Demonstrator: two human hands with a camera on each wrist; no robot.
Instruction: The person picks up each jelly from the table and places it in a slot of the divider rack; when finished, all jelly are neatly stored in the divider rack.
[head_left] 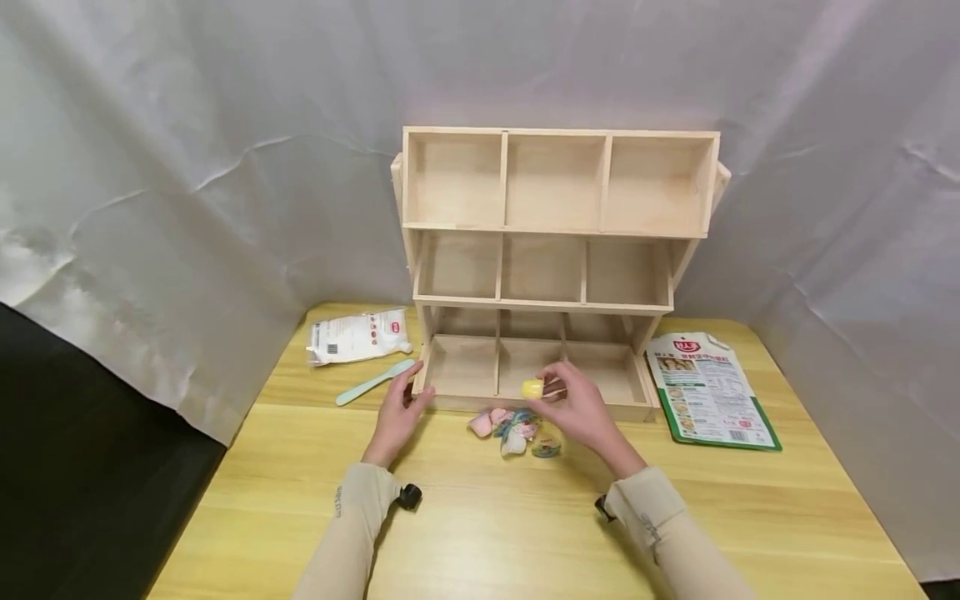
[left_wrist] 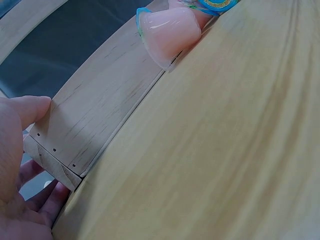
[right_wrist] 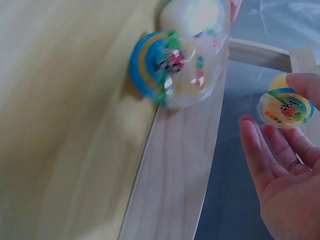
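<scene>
Firstly, one yellow jelly cup (head_left: 532, 389), small, with a printed, blue-edged lid seen in the right wrist view: held by the right hand (head_left: 576, 403), pinched between thumb and fingertips, at the front of the middle compartment in the organizer's bottom tray. Whether the cup touches the front wall cannot be told.

One left hand (head_left: 397, 421): gripping the front left corner of the bottom tray, thumb on the front board, other fingers around the side.

One three-tier wooden organizer (head_left: 543, 306), pale unpainted timber, standing towards the back of the counter (head_left: 487, 533). Each tier is split by two upright dividers into three compartments; the upper tiers are carried on side struts.

One loose cluster of jelly cups, lying on the counter just in front of the bottom tray, between the two hands: a pink jelly cup (head_left: 480, 424) at the left end, a white jelly cup (head_left: 513, 444) nearer the person, and a clear-sided jelly cup (head_left: 547, 447) at the right. Exact count unclear, as several overlap.

One white spouted packet (head_left: 358, 337), lying left of the organizer, spout to the right.

One pale teal spatula (head_left: 375, 382), lying aslant between that packet and the left hand.

One green-and-white printed pouch (head_left: 712, 392), lying flat, right of the organizer.

Backdrop: one creased grey curtain (head_left: 562, 58).
</scene>
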